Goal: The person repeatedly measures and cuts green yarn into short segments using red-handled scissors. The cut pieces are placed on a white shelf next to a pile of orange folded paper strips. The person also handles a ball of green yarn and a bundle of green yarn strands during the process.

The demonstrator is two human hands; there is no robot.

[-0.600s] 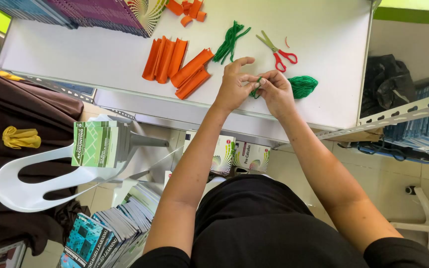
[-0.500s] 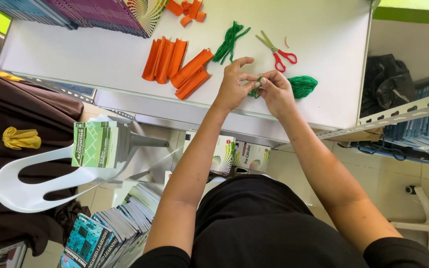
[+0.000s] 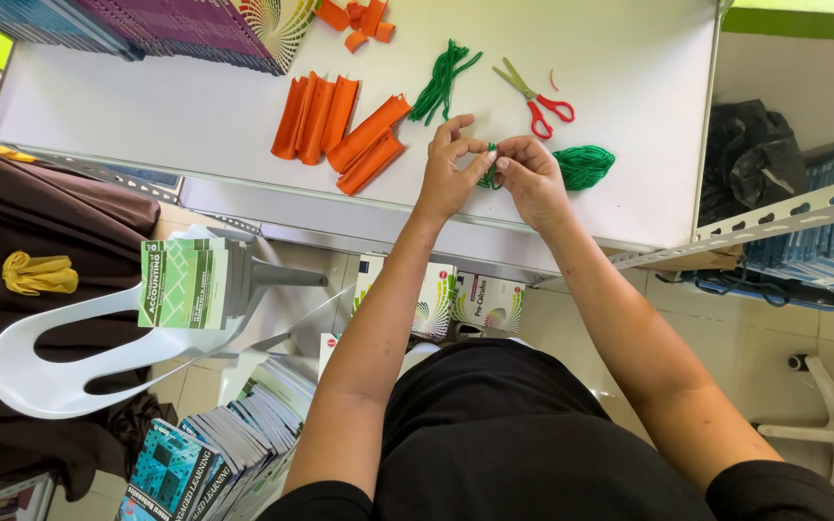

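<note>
- A short bundle of green yarn [image 3: 487, 178] is pinched between both hands above the white table [image 3: 147, 106], close to the near edge; only a small dark green loop of strands is seen between the fingertips.
- The left hand [image 3: 448, 174] is closed on the bundle with thumb and forefinger, the other fingers curled above it.
- The right hand [image 3: 533, 178] is clamped on the same bundle from the 3 o'clock side, its fingertips touching those of the left hand.
- A ball of green yarn [image 3: 584, 165] is found just beside the right hand, at its 3 o'clock, touching or nearly touching the knuckles.
- One pair of red-handled scissors [image 3: 534, 93] lies at 12 o'clock of the hands, apart from them.
- One loose bunch of cut green strands [image 3: 443, 81] lies at 11 o'clock of the left hand.
- Folded orange paper strips [image 3: 340, 125] are laid at 9 o'clock of the hands: three side by side and two more slanted beside them, five counted.
- A few small orange paper scraps [image 3: 357, 19] are seen at the far edge; their number cannot be told.
- Nothing lies between the hands and the ball.
- A row of books [image 3: 147, 24] is stacked at the far left of the table.
- A white plastic chair [image 3: 60, 371] carrying a green book [image 3: 183, 284] stands below the table at 8 o'clock.
</note>
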